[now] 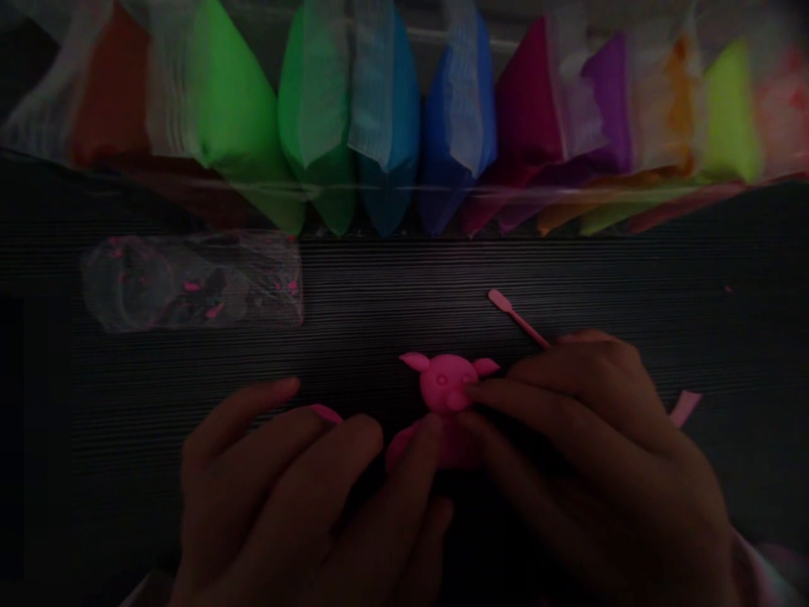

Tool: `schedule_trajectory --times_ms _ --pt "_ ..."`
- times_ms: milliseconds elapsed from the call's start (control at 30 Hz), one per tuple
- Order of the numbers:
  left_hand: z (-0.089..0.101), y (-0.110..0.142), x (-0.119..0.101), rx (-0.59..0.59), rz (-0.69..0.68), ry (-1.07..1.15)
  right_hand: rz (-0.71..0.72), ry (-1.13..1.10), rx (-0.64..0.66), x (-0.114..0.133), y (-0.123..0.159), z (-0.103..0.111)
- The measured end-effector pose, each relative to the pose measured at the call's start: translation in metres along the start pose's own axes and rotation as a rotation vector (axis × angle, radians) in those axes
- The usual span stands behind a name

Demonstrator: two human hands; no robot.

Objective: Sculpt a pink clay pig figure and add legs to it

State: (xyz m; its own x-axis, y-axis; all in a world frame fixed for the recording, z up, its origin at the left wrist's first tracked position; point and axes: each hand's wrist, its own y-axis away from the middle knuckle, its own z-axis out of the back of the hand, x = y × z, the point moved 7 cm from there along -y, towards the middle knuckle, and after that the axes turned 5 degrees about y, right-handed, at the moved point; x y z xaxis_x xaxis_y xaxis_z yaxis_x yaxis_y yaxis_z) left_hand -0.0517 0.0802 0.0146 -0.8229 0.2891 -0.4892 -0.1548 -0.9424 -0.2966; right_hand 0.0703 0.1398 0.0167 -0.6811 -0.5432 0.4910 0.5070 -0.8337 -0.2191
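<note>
A small pink clay pig (448, 371) with two pointed ears, round eyes and a snout sits on the dark table, its lower body partly covered by fingers. My right hand (600, 447) has its index finger and thumb closed at the right side of the face, next to the snout. From the lower left, my left hand (303, 480) steadies the body, one fingertip pressed just under the head. Behind its knuckles shows a bit of pink clay (327, 413), mostly hidden. A pink modelling tool (518, 319) lies partly under my right hand.
Across the back stands a clear box (392, 192) with several bags of coloured clay. A clear plastic piece (195, 282) with pink scraps lies at the left. The flat end of a pink tool (686, 409) sticks out right of my right hand. The scene is dim.
</note>
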Motion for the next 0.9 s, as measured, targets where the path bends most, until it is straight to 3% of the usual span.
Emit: schedule_trajectory --times_ms 267,533,767,900 --pt "0.0024 -0.0039 0.0012 -0.047 0.045 -0.005 0.011 0.001 0.034 -0.0006 -0.0011 0.0" --pt "-0.0016 -0.0032 0.0025 -0.013 0.057 -0.04 0.012 -0.002 0.048 -0.0006 -0.0015 -0.0003" --pt "-0.0042 -0.0047 -0.0008 0.048 -0.002 -0.079 0.008 -0.001 0.046 -0.0011 -0.0009 -0.0008" --pt "-0.0035 -0.0032 -0.0004 0.011 -0.009 -0.082 0.006 0.008 0.038 -0.0004 -0.0008 0.0"
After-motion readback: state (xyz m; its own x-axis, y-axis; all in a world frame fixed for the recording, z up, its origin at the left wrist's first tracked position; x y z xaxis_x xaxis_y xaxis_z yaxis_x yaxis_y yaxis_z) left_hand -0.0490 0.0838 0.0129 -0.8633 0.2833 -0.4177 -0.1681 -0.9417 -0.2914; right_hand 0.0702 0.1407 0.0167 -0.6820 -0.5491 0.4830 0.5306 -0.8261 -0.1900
